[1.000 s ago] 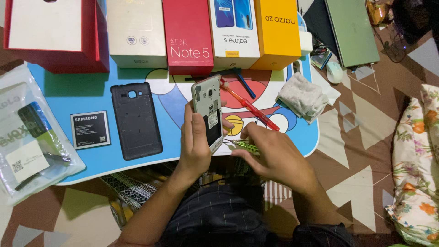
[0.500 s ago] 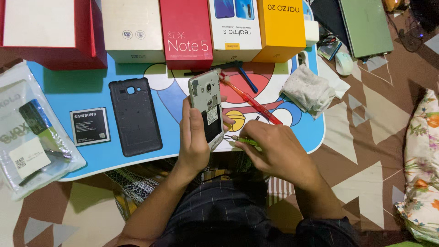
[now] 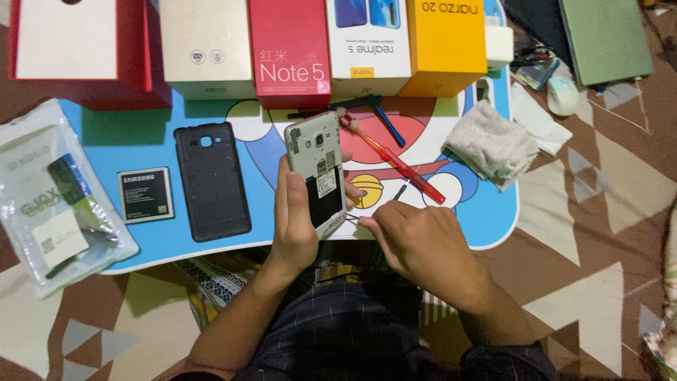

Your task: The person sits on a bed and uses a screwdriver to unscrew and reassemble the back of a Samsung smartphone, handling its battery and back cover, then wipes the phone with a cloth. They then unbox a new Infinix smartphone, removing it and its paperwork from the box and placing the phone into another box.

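My left hand point(image 3: 293, 226) holds a grey phone point(image 3: 316, 166) upright over the low table, with its back cover off and the empty battery bay showing. My right hand point(image 3: 423, 243) is just right of the phone's lower corner. Its fingertips pinch a thin dark tool point(image 3: 350, 220) that touches the phone's lower edge. The dark back cover point(image 3: 211, 180) lies flat on the table to the left. A black battery point(image 3: 145, 195) lies beside the cover.
Several phone boxes point(image 3: 289, 49) line the back of the blue cartoon-printed table point(image 3: 486, 226). Beyond the phone lie a red toothbrush point(image 3: 395, 164) and a blue-handled tool point(image 3: 386, 125). A crumpled cloth point(image 3: 490, 144) is at right and a plastic bag point(image 3: 49, 197) at left.
My right hand has moved in to the phone's lower corner, and the green item seen under it before is out of sight. The phone stays in my left hand.
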Available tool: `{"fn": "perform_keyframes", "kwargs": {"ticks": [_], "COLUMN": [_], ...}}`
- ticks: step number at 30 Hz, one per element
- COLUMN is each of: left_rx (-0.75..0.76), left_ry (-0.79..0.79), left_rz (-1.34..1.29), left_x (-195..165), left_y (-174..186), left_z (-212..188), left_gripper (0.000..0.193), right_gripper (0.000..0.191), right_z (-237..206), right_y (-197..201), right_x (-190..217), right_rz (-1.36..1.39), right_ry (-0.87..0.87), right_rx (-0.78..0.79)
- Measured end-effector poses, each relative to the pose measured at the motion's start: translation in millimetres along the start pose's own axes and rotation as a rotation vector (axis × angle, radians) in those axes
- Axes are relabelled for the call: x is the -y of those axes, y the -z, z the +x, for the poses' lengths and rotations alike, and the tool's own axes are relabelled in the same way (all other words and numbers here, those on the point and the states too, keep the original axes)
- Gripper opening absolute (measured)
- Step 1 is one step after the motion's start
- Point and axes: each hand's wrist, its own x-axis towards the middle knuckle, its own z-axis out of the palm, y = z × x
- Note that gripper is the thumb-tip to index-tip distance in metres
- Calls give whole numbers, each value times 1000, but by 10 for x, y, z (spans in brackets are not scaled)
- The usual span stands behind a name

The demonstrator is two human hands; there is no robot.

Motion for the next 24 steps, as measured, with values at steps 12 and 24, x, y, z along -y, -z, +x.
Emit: {"fn": "perform_keyframes", "kwargs": {"ticks": [12,24], "left_rx": [-9,4], "left_ry": [30,7], "left_rz": [16,32], "left_x": [30,-11], "left_y": [-42,39], "left_z": [8,3], "left_gripper": [60,59], "right_gripper": [29,28], "right_z": [19,84], "right_y": [49,65], "right_x": [-67,81], "right_rz": [-39,79], "right_ry": [-5,-30], "right_rx": [147,149]}}
